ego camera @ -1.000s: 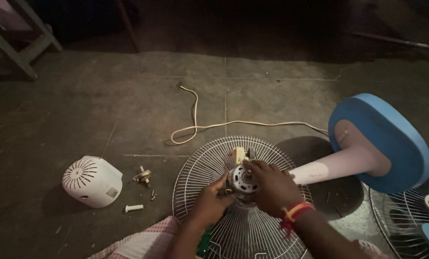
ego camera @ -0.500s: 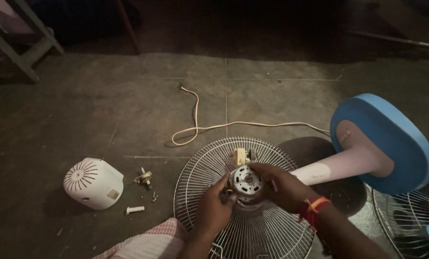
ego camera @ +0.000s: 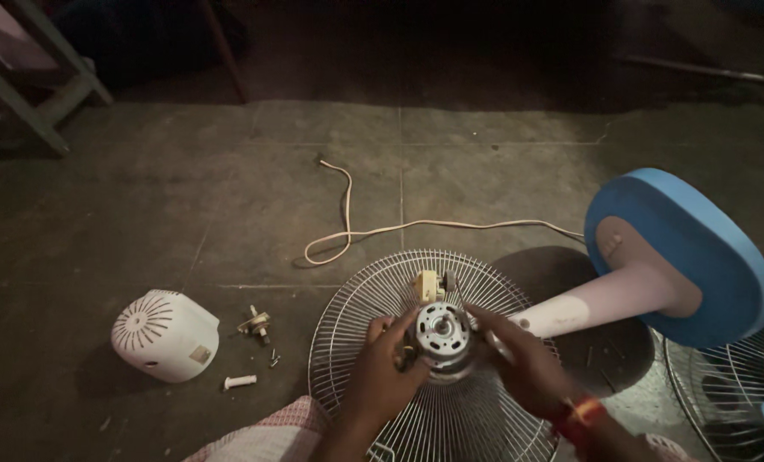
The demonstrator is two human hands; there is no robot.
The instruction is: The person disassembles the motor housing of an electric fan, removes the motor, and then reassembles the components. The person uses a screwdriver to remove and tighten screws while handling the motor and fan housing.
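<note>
A bare fan motor (ego camera: 440, 335) with a metal round face sits at the hub of a white wire fan guard (ego camera: 348, 342) lying flat on the floor. My left hand (ego camera: 385, 370) grips the motor from its left side. My right hand (ego camera: 521, 361), with a red and orange band at the wrist, grips it from the right. A small yellowish part (ego camera: 427, 285) sticks up just behind the motor. The fan's white neck (ego camera: 583, 305) runs right to its blue round base (ego camera: 685, 248), tipped on its side.
A white domed motor cover (ego camera: 164, 334) lies to the left, with a small brass piece (ego camera: 254, 324), screws and a white peg (ego camera: 240, 382) beside it. A white power cord (ego camera: 373, 229) loops across the floor. Another fan guard (ego camera: 728, 389) sits lower right. Wooden furniture legs (ego camera: 35, 81) stand upper left.
My right hand has slid off the top of the motor to its right side, uncovering the motor's metal face. The view has shifted slightly; my left hand stays at the motor.
</note>
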